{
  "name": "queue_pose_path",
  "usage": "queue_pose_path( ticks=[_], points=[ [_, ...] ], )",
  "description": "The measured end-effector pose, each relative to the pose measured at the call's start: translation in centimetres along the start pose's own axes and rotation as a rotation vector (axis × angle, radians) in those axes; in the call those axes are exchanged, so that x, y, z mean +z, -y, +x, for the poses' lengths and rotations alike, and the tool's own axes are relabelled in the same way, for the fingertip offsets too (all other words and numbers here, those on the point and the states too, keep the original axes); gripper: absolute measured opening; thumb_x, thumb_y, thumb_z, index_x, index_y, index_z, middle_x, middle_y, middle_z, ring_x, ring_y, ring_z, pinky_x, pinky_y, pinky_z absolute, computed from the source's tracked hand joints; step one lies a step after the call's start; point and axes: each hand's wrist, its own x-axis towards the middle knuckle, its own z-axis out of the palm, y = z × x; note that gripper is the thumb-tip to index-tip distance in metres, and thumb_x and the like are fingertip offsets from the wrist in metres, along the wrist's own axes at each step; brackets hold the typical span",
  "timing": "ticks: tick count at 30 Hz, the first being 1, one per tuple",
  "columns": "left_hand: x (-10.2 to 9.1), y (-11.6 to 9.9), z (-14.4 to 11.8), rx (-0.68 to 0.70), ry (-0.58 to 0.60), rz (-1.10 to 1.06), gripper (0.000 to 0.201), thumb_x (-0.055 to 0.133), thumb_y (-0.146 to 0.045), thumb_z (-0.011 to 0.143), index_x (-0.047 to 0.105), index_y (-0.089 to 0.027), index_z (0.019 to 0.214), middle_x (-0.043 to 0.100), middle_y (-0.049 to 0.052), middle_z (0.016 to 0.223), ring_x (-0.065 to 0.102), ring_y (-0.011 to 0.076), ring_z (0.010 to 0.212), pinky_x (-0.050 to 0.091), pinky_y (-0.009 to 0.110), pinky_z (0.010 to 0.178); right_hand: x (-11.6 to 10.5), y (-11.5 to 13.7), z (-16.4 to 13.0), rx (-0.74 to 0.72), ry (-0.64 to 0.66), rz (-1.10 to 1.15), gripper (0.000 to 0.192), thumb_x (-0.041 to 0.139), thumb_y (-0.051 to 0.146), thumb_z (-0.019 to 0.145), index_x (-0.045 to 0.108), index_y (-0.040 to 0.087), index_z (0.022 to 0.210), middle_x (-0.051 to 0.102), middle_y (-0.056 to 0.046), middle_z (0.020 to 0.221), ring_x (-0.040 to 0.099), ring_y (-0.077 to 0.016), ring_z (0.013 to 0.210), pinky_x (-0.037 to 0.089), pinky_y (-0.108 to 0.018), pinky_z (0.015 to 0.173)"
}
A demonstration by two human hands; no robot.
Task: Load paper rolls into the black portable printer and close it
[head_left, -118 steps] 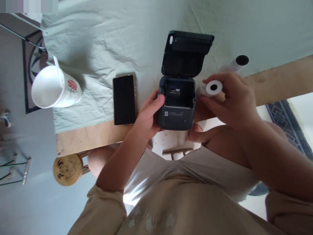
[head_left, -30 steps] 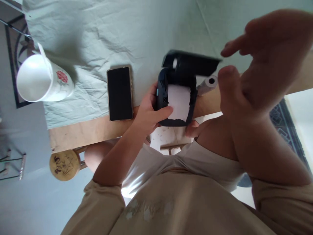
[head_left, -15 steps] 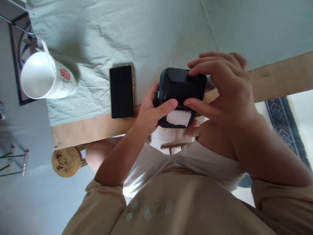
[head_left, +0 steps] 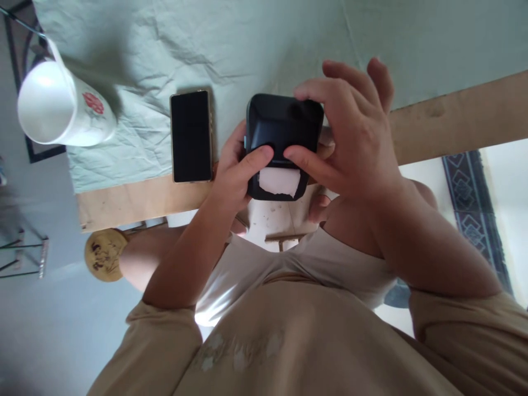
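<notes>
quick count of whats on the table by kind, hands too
printer, dark, lid shut, paper strip sticking out: 1
phone, screen dark: 1
white mug with red flower: 1
green cloth: 1
hands on the printer, left hand and right hand: 2
total: 6

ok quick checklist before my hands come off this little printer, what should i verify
1. Printer lid down flat on the body: ok, no gap visible.
2. Paper strip coming out of the front slot: ok, with a torn edge.
3. Left hand steadying the printer's left side, thumb on the lid's front edge: ok.
4. Right hand over the lid's right side: ok.
5. Printer fully supported on the table: not ok, it sits at the near edge.
6. Phone apart from the printer: ok.
7. Latch engaged: cannot tell.
</notes>
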Motion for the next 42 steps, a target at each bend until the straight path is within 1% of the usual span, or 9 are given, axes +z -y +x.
queue_pose_path(
  ticks=[5,11,15,18,23,30,36,39,42],
  points=[
    [0.3,0.2,-0.2,0.007,-0.032,-0.002,0.014,0.077,-0.031,0.083,0.075,-0.02,0.091,0.069,-0.003,0.08,0.065,0.0072,0.068,0.052,0.017,0.059,-0.8,-0.7,-0.4,-0.064,-0.154,0.041,0.046,0.038,0.056,0.098,0.054,0.02,0.122,0.067,-0.005,0.118,0.062,-0.0246,0.129,0.043,-0.053,0.114],
    [0.2,0.3,-0.3,0.027,-0.099,0.08,0.019,0.076,-0.037,0.083,0.076,-0.021,0.093,0.067,-0.001,0.08,0.061,0.0088,0.068,0.046,0.02,0.059,-1.9,-1.1,-0.6,0.013,-0.036,0.04,0.042,0.041,0.051,0.098,0.055,0.022,0.124,0.064,-0.005,0.127,0.058,-0.021,0.135,0.04,-0.047,0.12],
    [0.3,0.0,-0.5,-0.015,-0.137,0.112,0.024,0.077,-0.042,0.082,0.075,-0.023,0.096,0.066,-0.001,0.083,0.061,0.0108,0.07,0.046,0.022,0.06,-1.9,-1.9,-0.7,-0.011,-0.098,0.062,0.041,0.043,0.047,0.096,0.057,0.019,0.123,0.064,-0.007,0.126,0.063,-0.0211,0.123,0.046,-0.046,0.112],
    [0.4,-0.2,-0.5,-0.086,-0.14,0.102,0.025,0.076,-0.042,0.081,0.073,-0.026,0.1,0.067,-0.001,0.086,0.066,0.0141,0.076,0.049,0.026,0.063,-2.1,-2.3,-0.7,-0.024,0.006,0.069,0.044,0.042,0.047,0.097,0.055,0.018,0.128,0.062,-0.009,0.131,0.064,-0.0207,0.119,0.05,-0.042,0.106],
    [0.0,-0.1,-0.1,-0.044,-0.083,0.113,0.036,0.082,-0.044,0.076,0.072,-0.019,0.101,0.069,0.001,0.084,0.066,0.0148,0.071,0.049,0.027,0.06,-2.5,-2.0,-0.6,-0.018,0.068,0.103,0.042,0.047,0.039,0.093,0.056,0.016,0.128,0.062,-0.011,0.128,0.063,-0.0205,0.117,0.053,-0.039,0.097],
    [-0.2,-0.7,0.4,-0.134,-0.061,0.135,0.034,0.081,-0.044,0.079,0.07,-0.017,0.097,0.067,0.002,0.078,0.062,0.0135,0.063,0.046,0.025,0.054,-1.8,-3.0,-0.9,0.029,0.058,0.142,0.048,0.058,0.027,0.085,0.052,0.017,0.132,0.054,-0.014,0.135,0.052,-0.0193,0.133,0.05,-0.034,0.111],
    [-0.5,-0.5,0.5,-0.104,0.035,0.024,0.024,0.078,-0.034,0.083,0.072,-0.017,0.097,0.069,0.001,0.083,0.069,0.0126,0.068,0.055,0.021,0.057,-0.7,-4.4,-1.8,0.079,0.106,0.09,0.057,0.065,0.032,0.084,0.052,0.024,0.139,0.053,-0.011,0.13,0.058,-0.015,0.114,0.056,-0.028,0.097],
    [-0.5,-0.3,0.4,-0.113,0.088,-0.087,0.016,0.075,-0.022,0.084,0.072,-0.016,0.099,0.072,-0.001,0.085,0.07,0.0098,0.07,0.058,0.018,0.06,-0.7,-4.2,-1.7,0.162,0.149,0.085,0.055,0.065,0.024,0.081,0.057,0.028,0.135,0.054,-0.01,0.12,0.057,-0.0167,0.115,0.056,-0.031,0.099],
    [-0.4,-0.4,0.3,-0.133,0.102,-0.161,0.021,0.073,-0.015,0.084,0.069,-0.016,0.104,0.073,-0.002,0.086,0.07,0.0095,0.072,0.059,0.018,0.062,-0.6,-4.0,-1.3,0.198,0.178,0.098,0.055,0.06,0.014,0.079,0.059,0.029,0.132,0.056,-0.008,0.112,0.058,-0.0168,0.111,0.056,-0.033,0.099]
  ],
)
